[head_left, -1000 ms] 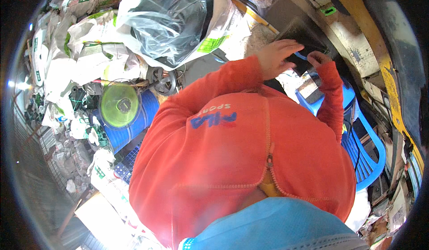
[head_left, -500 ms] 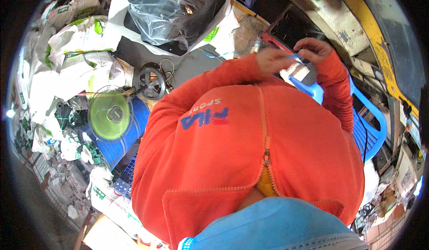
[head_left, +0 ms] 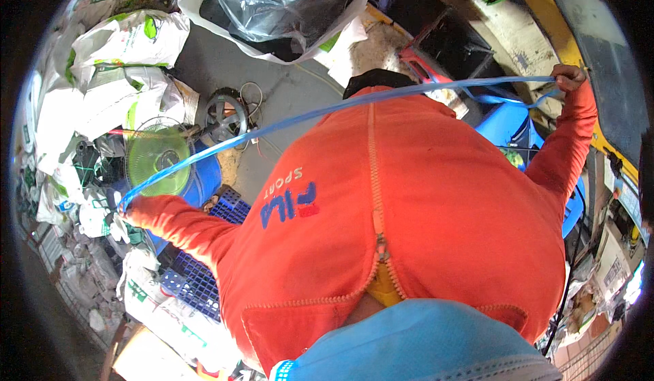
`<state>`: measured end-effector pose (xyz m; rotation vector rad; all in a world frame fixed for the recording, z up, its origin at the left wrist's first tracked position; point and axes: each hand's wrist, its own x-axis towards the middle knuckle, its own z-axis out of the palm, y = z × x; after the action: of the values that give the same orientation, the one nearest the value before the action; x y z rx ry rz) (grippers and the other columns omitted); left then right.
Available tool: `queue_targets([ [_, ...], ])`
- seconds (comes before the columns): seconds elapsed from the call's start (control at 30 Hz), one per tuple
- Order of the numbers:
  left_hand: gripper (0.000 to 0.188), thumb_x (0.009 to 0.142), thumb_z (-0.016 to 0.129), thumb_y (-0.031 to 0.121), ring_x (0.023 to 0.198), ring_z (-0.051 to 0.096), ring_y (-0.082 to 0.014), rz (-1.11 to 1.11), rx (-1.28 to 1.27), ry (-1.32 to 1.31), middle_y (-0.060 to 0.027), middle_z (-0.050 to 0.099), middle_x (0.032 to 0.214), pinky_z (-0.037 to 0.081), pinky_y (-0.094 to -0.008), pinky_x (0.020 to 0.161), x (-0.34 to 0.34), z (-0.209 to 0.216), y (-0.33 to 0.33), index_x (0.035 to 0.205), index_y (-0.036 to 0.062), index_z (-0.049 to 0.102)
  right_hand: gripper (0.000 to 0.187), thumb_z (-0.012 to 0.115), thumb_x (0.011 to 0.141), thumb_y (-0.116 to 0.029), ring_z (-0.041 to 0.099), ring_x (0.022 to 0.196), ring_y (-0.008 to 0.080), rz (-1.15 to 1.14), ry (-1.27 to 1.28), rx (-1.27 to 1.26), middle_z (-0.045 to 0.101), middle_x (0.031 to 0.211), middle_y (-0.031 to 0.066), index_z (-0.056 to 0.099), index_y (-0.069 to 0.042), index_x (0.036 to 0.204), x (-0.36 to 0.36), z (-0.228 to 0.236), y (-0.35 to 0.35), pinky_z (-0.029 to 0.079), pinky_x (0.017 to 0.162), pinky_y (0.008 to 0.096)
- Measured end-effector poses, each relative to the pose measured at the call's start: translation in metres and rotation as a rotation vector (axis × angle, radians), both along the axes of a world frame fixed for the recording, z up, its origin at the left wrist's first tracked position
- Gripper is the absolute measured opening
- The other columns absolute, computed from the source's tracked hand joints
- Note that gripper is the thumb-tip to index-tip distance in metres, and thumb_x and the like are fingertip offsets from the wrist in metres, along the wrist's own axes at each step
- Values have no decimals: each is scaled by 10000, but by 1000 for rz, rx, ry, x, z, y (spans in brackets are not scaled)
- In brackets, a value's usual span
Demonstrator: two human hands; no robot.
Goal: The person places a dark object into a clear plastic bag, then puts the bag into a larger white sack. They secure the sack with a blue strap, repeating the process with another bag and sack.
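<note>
A long strip of blue plastic twine (head_left: 375, 97) stretches taut across the view in front of my chest. My right hand (head_left: 571, 78), raised at the right, is closed around one part of it, and a loose length loops down beside that hand over a blue plastic chair (head_left: 503, 123). Far out to the left, my left hand (head_left: 125, 205) is at the twine's other end; my orange sleeve and the blur hide most of its fingers, but the tight line shows it grips the twine. The strip passes over a green-bladed fan (head_left: 158, 163) near my left forearm.
At the top stands a white sack (head_left: 272, 54) lined with clear plastic. Stacked white sacks (head_left: 129, 40) fill the left. A blue plastic crate (head_left: 197, 279) lies beside my left side, and a yellow-framed machine (head_left: 589, 101) borders the right.
My hands were close together at the upper right with the blue twine; now they are spread wide apart, the left far left and the right farther right, pulling the twine straight.
</note>
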<state>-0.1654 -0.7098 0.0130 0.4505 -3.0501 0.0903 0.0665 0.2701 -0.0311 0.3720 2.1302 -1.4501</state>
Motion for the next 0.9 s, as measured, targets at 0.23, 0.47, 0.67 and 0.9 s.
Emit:
queue_targets([
  [0.23,346,802,486,329,699,558,-279,28,-428,-545,-155,584,804,432,-390,626,22,19,60,988,40,532,358,630,694,-303,540,815,146,-173,361,433,602,865,49,605,-49,945,-68,15,-67,410,744,275],
  [0.47,455,773,581,193,1099,422,-214,-1366,1113,89,-133,484,1159,306,-296,920,70,8,481,1163,5,439,95,579,733,-107,566,744,192,581,1094,113,603,811,79,606,-44,799,-143,65,-285,436,688,276],
  [0.67,140,802,536,168,482,376,-29,-644,1688,-397,37,500,590,280,-187,436,75,23,462,763,52,605,188,571,772,-158,575,800,151,488,713,277,620,873,95,622,-26,896,-108,108,-200,441,730,259],
  [0.9,214,843,484,256,348,224,-61,-298,1809,315,39,312,434,187,-217,343,11,-13,302,769,63,540,305,631,669,-102,511,712,106,-143,421,446,578,816,27,608,-44,967,15,155,-101,407,676,240],
])
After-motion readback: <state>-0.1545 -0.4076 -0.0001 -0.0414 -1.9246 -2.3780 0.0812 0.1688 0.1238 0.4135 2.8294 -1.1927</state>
